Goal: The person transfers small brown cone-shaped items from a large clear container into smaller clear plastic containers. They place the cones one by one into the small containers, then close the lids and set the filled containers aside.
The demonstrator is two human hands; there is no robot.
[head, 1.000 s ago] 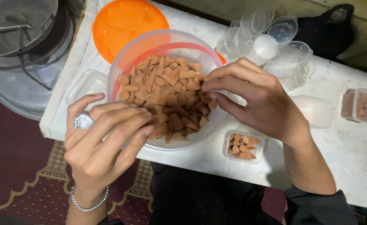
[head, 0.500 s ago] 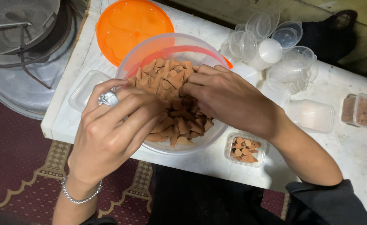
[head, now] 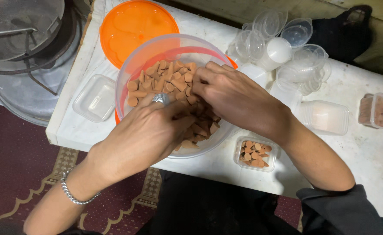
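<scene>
Both hands are down in the clear plastic bowl (head: 132,65) of brown cones (head: 174,76), which sits at the front edge of the white table (head: 374,152), over an orange lid (head: 135,24). The left hand (head: 152,130) — a ring on one finger — lies palm-down on the heap, fingers together and curled into the cones. The right hand (head: 235,98) pinches at the pile; what its fingertips hold cannot be told. A small clear tub (head: 256,153) partly filled with cones stands just right of the bowl, an empty tub (head: 95,98) toward the left edge.
</scene>
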